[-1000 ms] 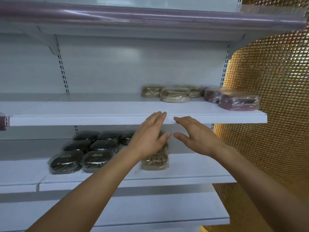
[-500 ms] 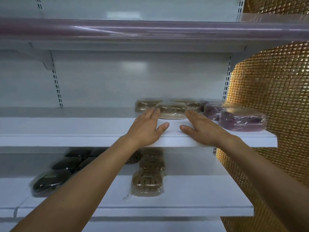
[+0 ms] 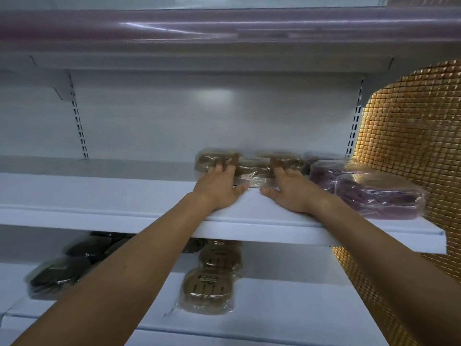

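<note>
Both hands had slid further in since half a second before, from the front lip of the middle shelf point(image 3: 99, 193) to the goods at its back, and the view had swung upward with them.

Nearest, at the bottom of the frame, two bare forearms rose from the lower corners. Under them lay the lower shelf point(image 3: 287, 308), with the tan round packs point(image 3: 208, 290) in a short file at lower centre and the dark packs point(image 3: 57, 273) at lower left, blurred.

Up at centre frame, the left hand point(image 3: 219, 188) lay flat on the middle shelf, fingers straight and released, their tips against the left end of the tan wrapped pack point(image 3: 252, 173), thumb stretched along the board. The right hand point(image 3: 290, 193) mirrored it just right of centre: fingers straight, touching the pack's right end, thumb out on the shelf. Nothing was clenched. The pack sat between the two hands, flat on the shelf, its film glinting.

Just behind it, more tan packs point(image 3: 287, 159) lined the rear. The purple packs point(image 3: 374, 198) sat at centre right, close to the shelf end.

Farther off, a gold mosaic wall point(image 3: 411, 146) filled the right side, a slotted upright point(image 3: 79, 131) ran up the white back panel at left, and the upper shelf point(image 3: 224, 28) spanned the top of the frame.
</note>
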Motion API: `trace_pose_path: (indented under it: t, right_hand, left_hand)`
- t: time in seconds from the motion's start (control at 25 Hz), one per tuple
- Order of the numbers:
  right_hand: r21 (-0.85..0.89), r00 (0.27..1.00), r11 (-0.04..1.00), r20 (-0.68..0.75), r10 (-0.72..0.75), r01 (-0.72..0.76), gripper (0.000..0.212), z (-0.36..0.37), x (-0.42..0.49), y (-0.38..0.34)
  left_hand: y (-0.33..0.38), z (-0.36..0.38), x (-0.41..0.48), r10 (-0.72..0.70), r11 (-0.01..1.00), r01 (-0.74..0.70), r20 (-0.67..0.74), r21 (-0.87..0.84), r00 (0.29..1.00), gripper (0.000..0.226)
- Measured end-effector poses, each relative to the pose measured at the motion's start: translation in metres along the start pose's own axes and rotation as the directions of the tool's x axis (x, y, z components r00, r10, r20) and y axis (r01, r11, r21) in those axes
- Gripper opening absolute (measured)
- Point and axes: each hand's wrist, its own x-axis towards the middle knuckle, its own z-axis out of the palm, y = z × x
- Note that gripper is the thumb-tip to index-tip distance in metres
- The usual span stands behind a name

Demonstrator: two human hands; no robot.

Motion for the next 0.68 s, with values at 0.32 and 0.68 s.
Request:
trace_pose_path:
  t: [0.32,0.68]
  right_hand:
    - [0.067,0.993,0.998,-0.117,0.012,-0.005,0.073,0.01,0.004,-0.002]
    - [0.134,0.992,0.991,-0.121,0.035,-0.019,0.078,0.0,-0.021,-0.013]
  left_hand:
    - [0.0,0.009,0.005,-0.009,0.994,-0.004,-0.122,-0.106,0.992,0.078]
    - [0.005,0.0,-0.017,0.031,0.994,-0.046,-0.149,-0.1,0.988,0.082]
